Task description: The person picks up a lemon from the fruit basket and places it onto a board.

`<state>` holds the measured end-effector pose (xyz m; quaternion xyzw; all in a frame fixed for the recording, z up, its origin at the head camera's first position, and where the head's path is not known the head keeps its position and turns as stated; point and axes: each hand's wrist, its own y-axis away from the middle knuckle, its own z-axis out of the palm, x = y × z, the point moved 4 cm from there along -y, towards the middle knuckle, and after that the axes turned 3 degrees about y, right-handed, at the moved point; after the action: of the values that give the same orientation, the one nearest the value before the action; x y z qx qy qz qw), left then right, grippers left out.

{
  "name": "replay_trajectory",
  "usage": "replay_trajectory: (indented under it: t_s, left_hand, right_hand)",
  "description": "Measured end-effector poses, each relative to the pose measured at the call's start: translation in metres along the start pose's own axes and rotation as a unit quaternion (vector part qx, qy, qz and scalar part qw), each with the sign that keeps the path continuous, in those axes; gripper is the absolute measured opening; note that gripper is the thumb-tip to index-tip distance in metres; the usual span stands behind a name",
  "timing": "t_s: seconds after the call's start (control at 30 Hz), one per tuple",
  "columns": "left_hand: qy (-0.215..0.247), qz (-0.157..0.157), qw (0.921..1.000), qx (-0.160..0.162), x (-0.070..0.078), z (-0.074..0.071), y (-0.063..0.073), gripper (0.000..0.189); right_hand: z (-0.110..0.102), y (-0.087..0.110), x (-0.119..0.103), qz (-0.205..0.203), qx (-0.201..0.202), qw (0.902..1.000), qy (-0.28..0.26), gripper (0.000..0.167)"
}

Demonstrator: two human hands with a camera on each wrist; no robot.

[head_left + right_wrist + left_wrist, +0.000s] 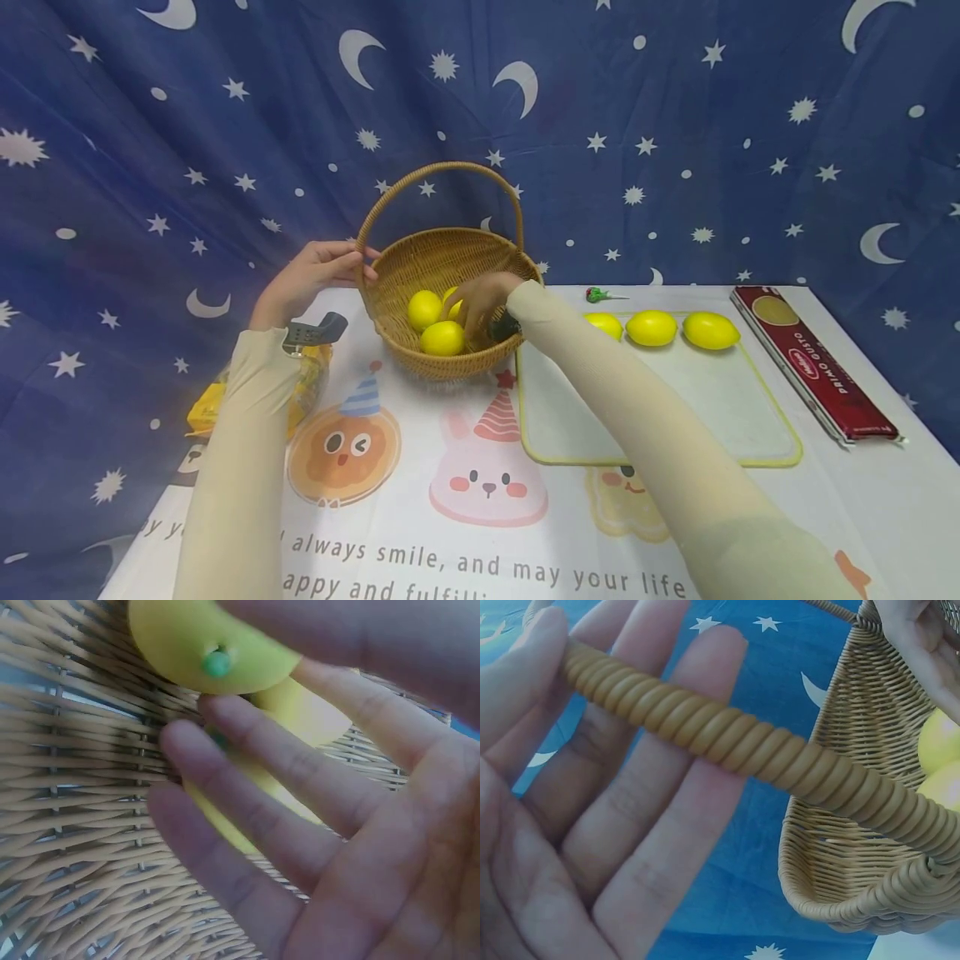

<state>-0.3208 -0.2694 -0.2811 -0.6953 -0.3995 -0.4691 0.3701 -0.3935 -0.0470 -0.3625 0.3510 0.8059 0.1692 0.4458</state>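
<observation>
The wicker basket (450, 364) stands on the table, holding several yellow lemons (425, 310). At its left side, my left hand (330, 265) holds the arched handle (727, 735), thumb on one side and fingers behind. Inside the basket is my right hand (487, 304). The right wrist view shows a lemon with a green stem end (180, 645) between the thumb and index finger of that hand, the index tip hidden behind it. The other fingers (225, 847) extend loosely beside more lemons (300, 712).
A row of lemons (651, 328) lies along the back of a white cutting board (585, 417) with a yellow-green rim. Further right is a dark red package (817, 367). A small green and red item (597, 295) lies behind the board. A yellow bag (206, 408) sits by the left forearm.
</observation>
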Motion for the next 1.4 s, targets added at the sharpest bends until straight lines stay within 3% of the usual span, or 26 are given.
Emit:
replay_trajectory:
  t_s: [0.2, 0.33, 0.4, 0.6, 0.8, 1.0, 1.23, 1.4]
  left_hand:
    - [0.005, 0.007, 0.9999, -0.008, 0.002, 0.002, 0.0, 0.02]
    - [0.003, 0.007, 0.9999, -0.009, 0.003, 0.003, 0.001, 0.02]
    - [0.005, 0.008, 0.9999, -0.011, 0.003, 0.002, 0.001, 0.02]
    - [0.017, 0.011, 0.9997, -0.016, 0.004, 0.003, 0.0, 0.02]
    - [0.008, 0.014, 0.9998, -0.013, 0.004, 0.005, 0.0, 0.021]
    - [-0.002, 0.015, 0.9998, -0.01, 0.002, 0.004, 0.0, 0.021]
    - [-0.006, 0.014, 0.9998, -0.01, 0.002, 0.003, -0.001, 0.02]
    - [-0.007, 0.017, 0.9998, -0.012, 0.002, 0.003, -0.001, 0.019]
  right_hand:
    - [0.002, -0.004, -0.005, -0.014, 0.014, 0.9971, 0.073, 0.054]
    - [0.003, -0.008, -0.006, -0.03, 0.026, 0.9853, 0.166, 0.057]
    - [0.003, -0.009, -0.007, -0.032, 0.029, 0.9826, 0.18, 0.058]
    - [0.007, -0.01, -0.006, -0.03, 0.012, 0.9853, 0.168, 0.05]
    - [0.016, -0.012, -0.011, -0.071, -0.054, 0.983, 0.161, 0.054]
    - [0.022, -0.011, -0.011, -0.053, -0.108, 0.9876, 0.1, 0.057]
    - [0.022, -0.01, -0.011, -0.04, -0.116, 0.9883, 0.091, 0.058]
    - [0.019, -0.011, -0.012, -0.071, -0.094, 0.9827, 0.143, 0.059]
